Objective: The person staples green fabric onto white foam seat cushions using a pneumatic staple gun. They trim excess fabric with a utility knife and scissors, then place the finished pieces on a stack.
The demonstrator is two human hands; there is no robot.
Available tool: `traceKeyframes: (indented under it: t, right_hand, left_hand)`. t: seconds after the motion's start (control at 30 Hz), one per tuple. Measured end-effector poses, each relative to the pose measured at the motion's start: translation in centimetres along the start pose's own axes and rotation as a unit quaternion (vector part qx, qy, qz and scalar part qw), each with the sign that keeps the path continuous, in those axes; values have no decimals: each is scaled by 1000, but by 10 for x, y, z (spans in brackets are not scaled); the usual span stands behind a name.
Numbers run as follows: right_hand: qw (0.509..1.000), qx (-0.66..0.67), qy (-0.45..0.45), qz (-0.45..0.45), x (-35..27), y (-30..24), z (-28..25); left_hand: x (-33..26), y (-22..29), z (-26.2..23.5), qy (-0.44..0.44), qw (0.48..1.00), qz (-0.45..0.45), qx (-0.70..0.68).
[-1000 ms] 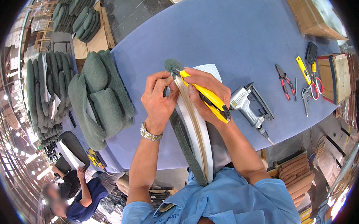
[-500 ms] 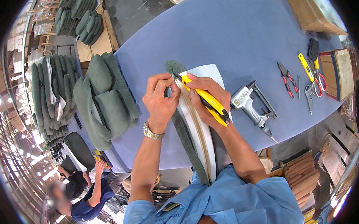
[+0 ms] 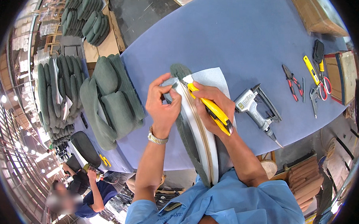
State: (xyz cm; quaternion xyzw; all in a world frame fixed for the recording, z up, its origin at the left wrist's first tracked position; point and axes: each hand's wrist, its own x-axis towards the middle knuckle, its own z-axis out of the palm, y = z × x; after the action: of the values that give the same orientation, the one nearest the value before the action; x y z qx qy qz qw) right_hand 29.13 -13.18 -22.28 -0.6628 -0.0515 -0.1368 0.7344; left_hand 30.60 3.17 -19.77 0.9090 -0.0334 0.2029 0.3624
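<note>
- Panel stands on edge at frame centre on the blue table, leaning from our chest, so its rim faces up for cutting.
- Our left hand pinches the grey fabric near its top, fingers closed, wrist bent, keeping it taut.
- Our right hand wraps tightly round the yellow utility knife, tip angled at the rim.
- Stapler lies right of centre, nearby.

1. An upholstery workshop: a large blue-covered worktable bears a pneumatic staple gun, pliers and scissors.
2. Stacks of green padded seat cushions lie beside it.
3. Wooden frames sit below.
</note>
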Motion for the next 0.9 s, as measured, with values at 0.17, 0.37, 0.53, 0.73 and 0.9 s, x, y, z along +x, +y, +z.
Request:
traceKeyframes:
  t: [0.17,0.37,0.53,0.73,0.9]
  right_hand:
    - [999,17,24,-31,-3,6,1]
    - [998,55,9,-20,-1,16,7]
    - [996,86,12,32,1,16,7]
    - [989,121,29,76,2,11,8]
    - [999,53,2,9,8,13,7]
  left_hand:
    - [12,2,-16,51,963,-191,-186]
    - [12,2,-14,-8,987,-141,-75]
    - [10,18,-1,-4,999,-29,30]
    - [1,16,7,-3,991,95,95]
    - [-1,15,8,-1,990,105,91]
